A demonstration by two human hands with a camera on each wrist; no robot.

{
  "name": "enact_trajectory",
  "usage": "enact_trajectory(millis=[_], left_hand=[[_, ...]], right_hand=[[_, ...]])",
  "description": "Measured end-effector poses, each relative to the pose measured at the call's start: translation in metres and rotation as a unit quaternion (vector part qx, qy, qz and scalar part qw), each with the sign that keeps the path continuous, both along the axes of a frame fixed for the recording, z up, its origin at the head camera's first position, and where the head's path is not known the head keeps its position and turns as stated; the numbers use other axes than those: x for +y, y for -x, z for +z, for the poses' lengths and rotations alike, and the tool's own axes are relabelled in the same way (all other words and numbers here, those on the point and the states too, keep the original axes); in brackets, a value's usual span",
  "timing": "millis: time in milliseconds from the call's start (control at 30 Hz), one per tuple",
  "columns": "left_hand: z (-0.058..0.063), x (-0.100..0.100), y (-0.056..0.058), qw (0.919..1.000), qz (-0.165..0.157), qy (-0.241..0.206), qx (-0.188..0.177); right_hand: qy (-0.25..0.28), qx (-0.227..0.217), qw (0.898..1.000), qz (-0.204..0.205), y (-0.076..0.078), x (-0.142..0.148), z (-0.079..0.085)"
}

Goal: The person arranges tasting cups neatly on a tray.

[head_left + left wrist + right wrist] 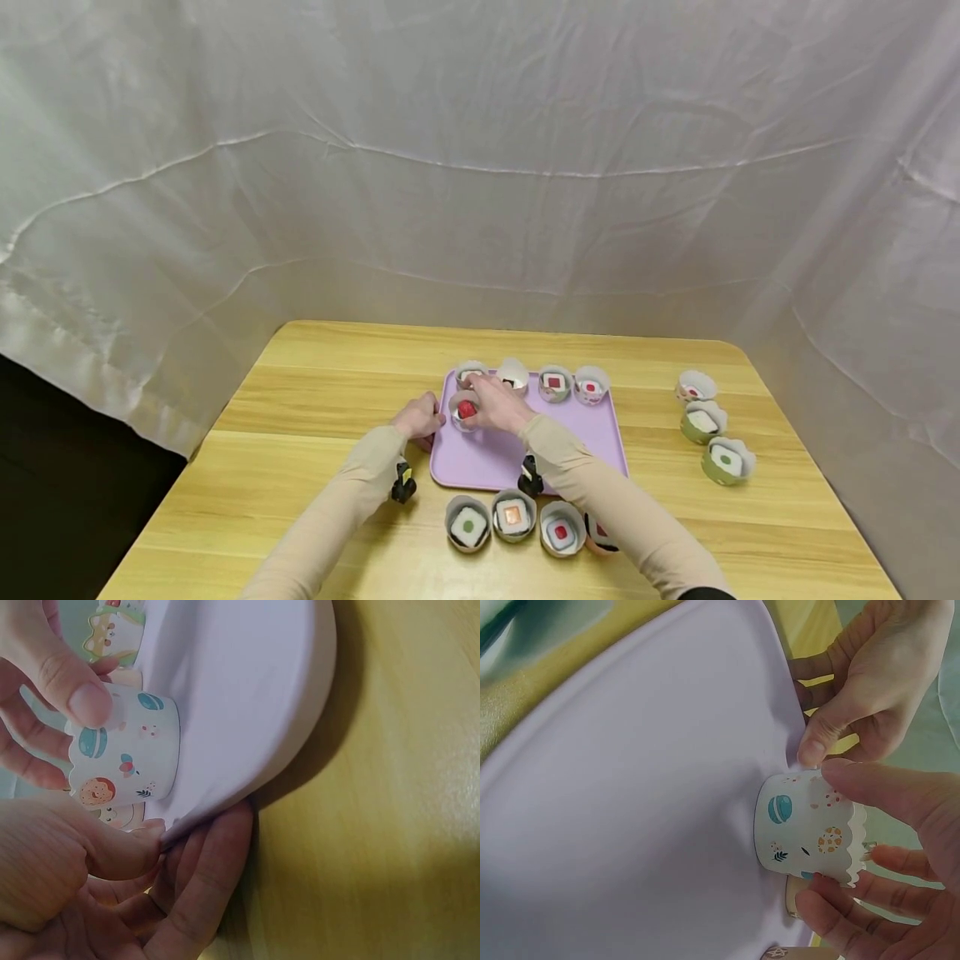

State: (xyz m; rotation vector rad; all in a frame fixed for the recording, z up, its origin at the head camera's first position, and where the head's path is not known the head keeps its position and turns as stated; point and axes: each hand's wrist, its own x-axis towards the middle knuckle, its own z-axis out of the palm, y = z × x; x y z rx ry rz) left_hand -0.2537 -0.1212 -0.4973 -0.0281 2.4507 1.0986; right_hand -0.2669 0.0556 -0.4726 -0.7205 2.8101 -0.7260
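A lilac tray (480,462) lies on the wooden table. My left hand (417,418) pinches its left edge, thumb on top and fingers underneath, as the left wrist view shows. With my right hand (498,404) I grip a white paper baking cup (810,825) printed with macarons and doughnuts, thumb on one side and fingers on the other. Its base meets the tray at the left side. Inside the cup shows a red piece (467,409). Behind it along the tray's far edge are several more filled cups, among them one with a dark red square (555,382).
In front of the tray, a row of filled cups includes one with a green dot (468,526) and one with an orange square (513,516); my right forearm partly covers the last. Three cups, including a green one (722,472), stand at the right. A pale curtain (487,208) surrounds the table.
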Motion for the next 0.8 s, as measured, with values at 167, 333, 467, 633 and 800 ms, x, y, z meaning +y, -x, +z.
enact_trajectory(millis=[167, 333, 467, 633, 800], left_hand=[[0.001, 0.001, 0.000, 1.0000, 0.000, 0.000, 0.001], [0.002, 0.001, 0.000, 1.0000, -0.003, 0.000, 0.003], [0.002, 0.001, 0.000, 1.0000, -0.004, 0.003, 0.004], [0.001, 0.001, 0.000, 1.0000, -0.002, 0.006, 0.005], [-0.001, 0.000, 0.000, 0.9999, -0.006, 0.003, 0.013]], right_hand=[[0.004, 0.000, 1.000, -0.004, -0.001, 0.004, 0.000], [0.019, -0.004, 1.000, -0.004, -0.003, 0.009, 0.001], [0.036, -0.014, 0.999, -0.002, -0.005, 0.012, 0.004], [0.061, -0.043, 0.997, -0.003, -0.008, 0.018, 0.008], [0.074, -0.048, 0.996, -0.010, -0.011, 0.027, 0.012]])
